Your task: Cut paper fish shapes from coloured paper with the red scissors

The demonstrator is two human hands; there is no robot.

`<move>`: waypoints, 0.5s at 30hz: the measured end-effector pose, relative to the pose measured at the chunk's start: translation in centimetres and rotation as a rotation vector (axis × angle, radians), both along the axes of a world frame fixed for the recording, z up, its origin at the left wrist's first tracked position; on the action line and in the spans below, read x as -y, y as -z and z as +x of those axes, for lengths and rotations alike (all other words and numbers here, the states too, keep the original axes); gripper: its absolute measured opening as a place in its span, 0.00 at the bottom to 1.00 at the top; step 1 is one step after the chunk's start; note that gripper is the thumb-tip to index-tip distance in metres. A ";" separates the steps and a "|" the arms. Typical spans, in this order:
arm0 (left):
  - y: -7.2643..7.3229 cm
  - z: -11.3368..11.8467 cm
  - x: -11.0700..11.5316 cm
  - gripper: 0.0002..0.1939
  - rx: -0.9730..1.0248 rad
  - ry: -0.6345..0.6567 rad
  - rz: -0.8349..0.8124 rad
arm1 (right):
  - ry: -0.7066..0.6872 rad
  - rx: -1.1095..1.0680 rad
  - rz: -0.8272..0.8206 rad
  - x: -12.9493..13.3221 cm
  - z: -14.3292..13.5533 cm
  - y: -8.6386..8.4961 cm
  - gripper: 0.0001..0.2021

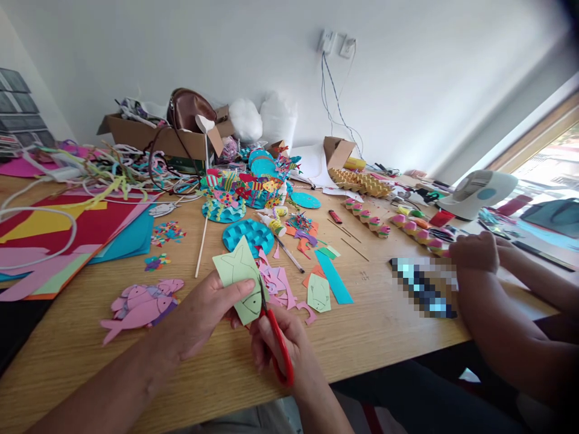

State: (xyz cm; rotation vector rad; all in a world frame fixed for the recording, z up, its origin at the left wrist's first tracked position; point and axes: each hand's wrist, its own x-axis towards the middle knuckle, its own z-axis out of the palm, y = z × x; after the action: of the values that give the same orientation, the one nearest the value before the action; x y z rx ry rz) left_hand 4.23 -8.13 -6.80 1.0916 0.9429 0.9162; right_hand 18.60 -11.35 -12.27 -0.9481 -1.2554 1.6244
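A piece of light green paper (239,271) with a fish outline drawn on it is pinched in my left hand (212,301), thumb on top. My right hand (283,337) grips red-handled scissors (281,349), whose dark blades lie at the paper's right edge beside the drawn fish. Pink paper scraps (280,283) lie just beyond the scissors. To their right is another green paper (319,293) with a drawn fish. A pile of cut-out pink and purple paper fish (142,304) rests on the table left of my left hand.
Coloured paper sheets (90,235) lie at the left. Decorated blue carton pieces (248,235), a brush (290,253) and a blue strip (333,277) sit ahead. At the right, another person's hands (474,253) are by painted egg-carton strips (420,232). A cardboard box (149,138) stands behind.
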 end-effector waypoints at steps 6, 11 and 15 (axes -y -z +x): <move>0.2 0.7 0.1 0.09 0.013 -0.023 0.003 | 0.021 0.015 0.049 0.1 0.0 -0.1 0.26; 0.2 0.8 0.3 0.09 0.033 -0.041 0.007 | 0.031 0.016 0.076 0.2 0.1 0.0 0.25; 0.1 0.9 0.4 0.09 0.011 -0.047 0.013 | 0.041 0.012 0.082 0.3 0.1 0.1 0.25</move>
State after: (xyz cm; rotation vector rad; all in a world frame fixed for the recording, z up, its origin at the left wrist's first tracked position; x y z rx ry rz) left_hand 5.15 -8.48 -6.94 1.0787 0.9584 0.9674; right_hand 18.67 -11.63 -12.37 -0.9284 -1.2927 1.5260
